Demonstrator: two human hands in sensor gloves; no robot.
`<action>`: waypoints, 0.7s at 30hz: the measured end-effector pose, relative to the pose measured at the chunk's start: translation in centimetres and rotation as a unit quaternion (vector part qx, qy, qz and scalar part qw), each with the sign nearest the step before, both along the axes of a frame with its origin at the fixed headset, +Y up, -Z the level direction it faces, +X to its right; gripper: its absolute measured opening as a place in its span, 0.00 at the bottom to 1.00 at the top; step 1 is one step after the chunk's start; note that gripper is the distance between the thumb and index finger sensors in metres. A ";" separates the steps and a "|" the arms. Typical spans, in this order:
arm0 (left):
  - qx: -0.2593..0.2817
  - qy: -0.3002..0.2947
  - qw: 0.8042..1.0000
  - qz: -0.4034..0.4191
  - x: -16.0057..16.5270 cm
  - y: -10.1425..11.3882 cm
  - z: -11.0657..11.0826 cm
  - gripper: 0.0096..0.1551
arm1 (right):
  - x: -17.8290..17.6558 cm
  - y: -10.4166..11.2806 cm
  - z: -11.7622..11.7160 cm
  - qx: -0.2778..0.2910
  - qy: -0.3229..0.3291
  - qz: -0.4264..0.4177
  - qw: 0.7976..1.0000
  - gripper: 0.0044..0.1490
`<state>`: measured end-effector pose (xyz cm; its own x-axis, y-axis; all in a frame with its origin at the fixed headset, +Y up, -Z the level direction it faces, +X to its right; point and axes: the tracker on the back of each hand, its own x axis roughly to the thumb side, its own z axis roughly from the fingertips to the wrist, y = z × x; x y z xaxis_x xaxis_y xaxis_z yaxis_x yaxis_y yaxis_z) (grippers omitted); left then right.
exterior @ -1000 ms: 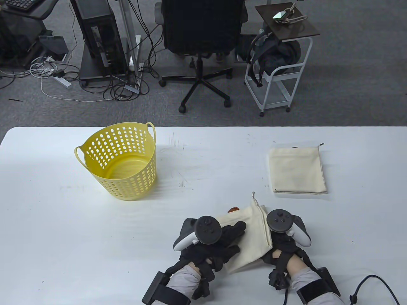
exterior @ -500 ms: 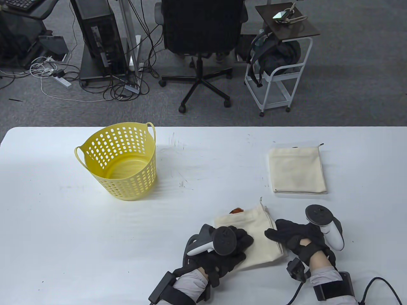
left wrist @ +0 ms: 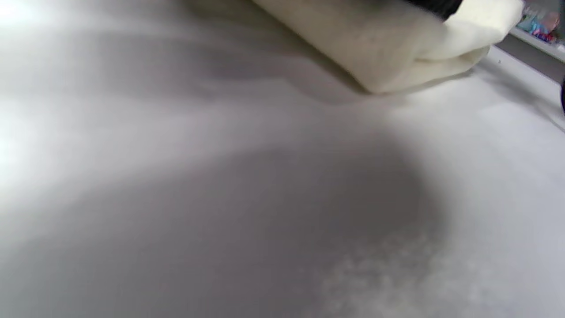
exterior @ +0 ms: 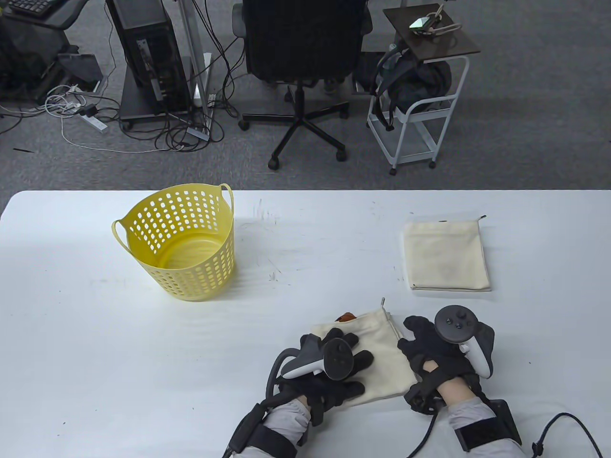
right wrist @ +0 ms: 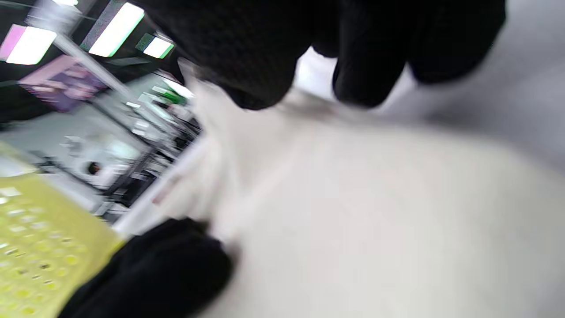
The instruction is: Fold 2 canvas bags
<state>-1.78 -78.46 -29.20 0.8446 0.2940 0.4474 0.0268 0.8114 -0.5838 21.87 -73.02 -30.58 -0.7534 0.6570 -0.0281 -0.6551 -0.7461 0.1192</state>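
Observation:
A folded cream canvas bag (exterior: 382,355) lies near the table's front edge, with a metal zip pull at its far corner. My left hand (exterior: 351,355) lies flat on the bag's left part, fingers spread, pressing it down. My right hand (exterior: 414,339) sits at the bag's right edge, fingers spread, thumb touching the edge. In the right wrist view my fingers (right wrist: 366,66) hang over the bag (right wrist: 375,221). The left wrist view shows a bag corner (left wrist: 397,44). A second folded cream bag (exterior: 446,255) lies flat at the right, away from both hands.
A yellow perforated basket (exterior: 184,243) stands on the white table (exterior: 95,343) at the left; it shows blurred in the right wrist view (right wrist: 39,247). A cable (exterior: 568,424) trails at the front right. An office chair and a cart stand beyond the table's far edge.
The near bag was laid flat and shifted slightly left. My right hand came out from its right edge and now rests beside it. My left hand slid up over its left part.

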 end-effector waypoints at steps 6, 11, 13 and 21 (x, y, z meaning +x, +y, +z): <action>-0.017 -0.004 1.000 0.006 -0.2 -0.4 0.1 0.42 | -4.2 -1.0 0.6 -0.024 0.194 0.197 0.961 0.46; -0.021 -0.015 1.000 -0.005 -0.2 -0.6 0.3 0.41 | -3.3 -3.6 -0.4 -0.109 0.220 0.202 0.948 0.48; -0.005 -0.015 1.000 -0.020 -0.1 -0.4 0.4 0.43 | -2.9 -3.9 -0.3 -0.123 0.223 0.180 0.950 0.47; -0.010 -0.015 0.998 -0.060 0.3 -0.5 0.7 0.54 | -4.2 -3.1 1.0 -0.086 0.200 0.241 0.946 0.47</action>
